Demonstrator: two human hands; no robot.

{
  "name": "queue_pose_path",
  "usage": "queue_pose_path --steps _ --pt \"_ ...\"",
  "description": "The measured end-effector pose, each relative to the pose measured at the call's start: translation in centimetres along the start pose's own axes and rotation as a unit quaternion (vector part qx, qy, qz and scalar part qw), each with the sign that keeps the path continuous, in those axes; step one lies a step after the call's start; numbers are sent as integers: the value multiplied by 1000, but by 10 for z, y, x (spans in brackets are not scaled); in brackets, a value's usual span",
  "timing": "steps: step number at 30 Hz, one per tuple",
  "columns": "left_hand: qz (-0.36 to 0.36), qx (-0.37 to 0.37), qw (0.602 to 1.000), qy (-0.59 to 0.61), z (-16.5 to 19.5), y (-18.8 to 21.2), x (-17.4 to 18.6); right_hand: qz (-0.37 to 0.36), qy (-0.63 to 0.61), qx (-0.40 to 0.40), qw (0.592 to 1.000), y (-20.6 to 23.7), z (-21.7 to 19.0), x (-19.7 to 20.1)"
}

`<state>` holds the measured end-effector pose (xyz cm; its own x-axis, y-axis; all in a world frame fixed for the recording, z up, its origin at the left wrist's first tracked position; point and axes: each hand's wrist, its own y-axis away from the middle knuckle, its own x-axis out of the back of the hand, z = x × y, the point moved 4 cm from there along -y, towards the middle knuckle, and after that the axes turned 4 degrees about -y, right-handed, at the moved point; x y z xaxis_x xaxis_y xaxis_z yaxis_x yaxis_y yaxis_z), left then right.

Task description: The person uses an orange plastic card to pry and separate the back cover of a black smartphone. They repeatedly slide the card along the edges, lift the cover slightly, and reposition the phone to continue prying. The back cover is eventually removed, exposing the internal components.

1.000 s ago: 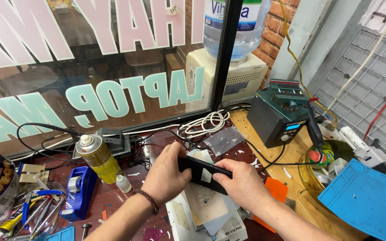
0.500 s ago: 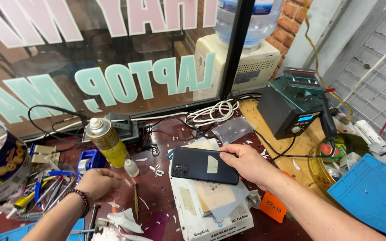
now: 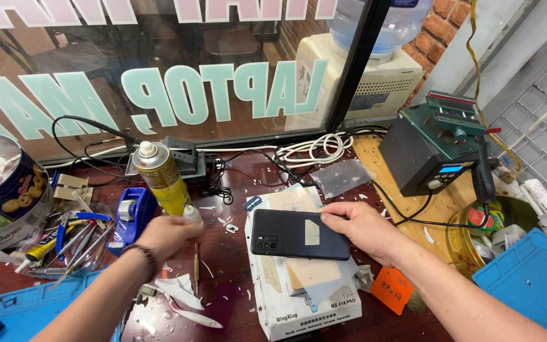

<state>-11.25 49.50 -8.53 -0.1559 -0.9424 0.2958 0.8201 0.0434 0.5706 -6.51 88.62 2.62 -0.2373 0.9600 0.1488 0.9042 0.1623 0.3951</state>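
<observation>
Holding steady at centre frame, the right hand (image 3: 359,229) has its fingers laid flat and pressed together along the right end of the dark phone (image 3: 299,234), thumb tucked at the near edge. That phone lies back-up on the white heating plate (image 3: 299,297), its long axis running nine to three o'clock, camera cluster at the nine o'clock end.

Over at nine o'clock from the phone, the left hand (image 3: 166,237) is well apart from it, fingers curled loosely with the tips closing toward the small white dropper bottle (image 3: 191,214); whether they grip it yet cannot be told. That little bottle stands just at five o'clock of the yellow spray can (image 3: 159,177), with the blue tape dispenser (image 3: 133,215) at the hand's ten o'clock.

So the right hand is clearly the nearer one to the phone, touching it, while the left sits beside the bottle.
</observation>
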Motion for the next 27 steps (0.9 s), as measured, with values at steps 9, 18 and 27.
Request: queue_pose_path --steps 9,18,27 --pt "17 7 995 -97 83 -17 -101 149 295 94 939 9 -15 -3" --pt "36 -378 897 -226 172 69 -104 99 166 323 926 24 -75 4" --pt "-12 -467 822 -325 201 136 -139 141 233 196 942 17 -51 27"
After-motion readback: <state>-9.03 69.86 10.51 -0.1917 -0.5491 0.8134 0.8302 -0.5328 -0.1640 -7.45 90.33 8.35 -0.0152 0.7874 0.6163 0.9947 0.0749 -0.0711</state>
